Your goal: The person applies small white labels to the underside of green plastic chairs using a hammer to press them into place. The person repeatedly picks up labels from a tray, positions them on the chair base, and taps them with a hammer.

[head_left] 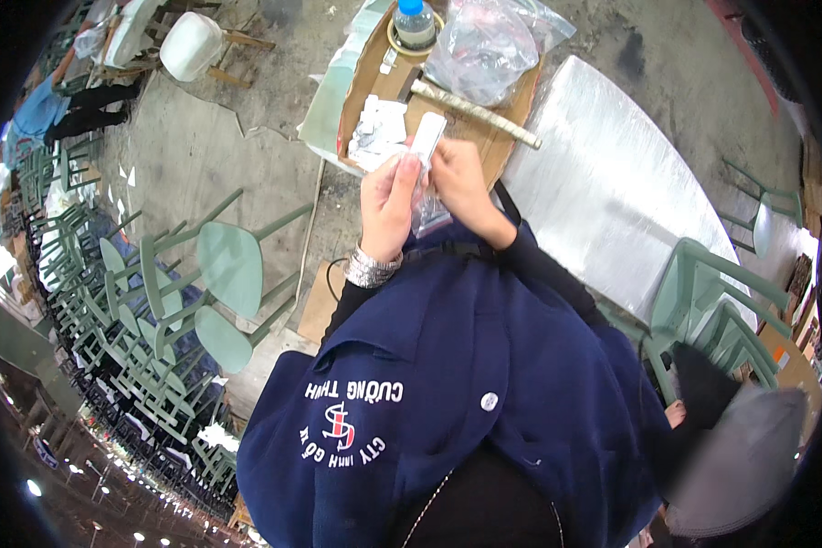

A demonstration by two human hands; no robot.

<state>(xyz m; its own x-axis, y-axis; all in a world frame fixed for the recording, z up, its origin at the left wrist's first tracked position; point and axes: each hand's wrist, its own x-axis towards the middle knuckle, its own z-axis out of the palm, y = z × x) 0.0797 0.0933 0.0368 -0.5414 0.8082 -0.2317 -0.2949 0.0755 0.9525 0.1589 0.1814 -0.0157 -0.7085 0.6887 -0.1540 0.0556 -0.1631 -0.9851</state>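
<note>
1. One navy jacket [548, 365], worn over a black top [470, 507], with a red-and-white emblem on the front.
2. Grip of the left hand [388, 208]: closed, thumb pressed along a white slip [429, 130], with a silver bracelet [372, 268] at the wrist.
3. Grip of the right hand [466, 181]: fingers curled in at the slip's right edge; impossible to tell what is pinched there.
4. White slip between both hands, above the near edge of a brown cardboard tray [374, 68]; clear plastic pouch [429, 217] just below the hands.
5. On the tray: small white pieces [376, 132] heaped at left, a whitish rod [479, 114] slanting at right, then a bulging clear bag [484, 55] and a blue-capped bottle [417, 29].
6. Right of the tray: a film-wrapped panel [603, 173].
7. Farther off: pale-green chairs [230, 265] in crowded rows at left, a white-seated chair [192, 46], and a blue-topped person [41, 111] at upper left.
</note>
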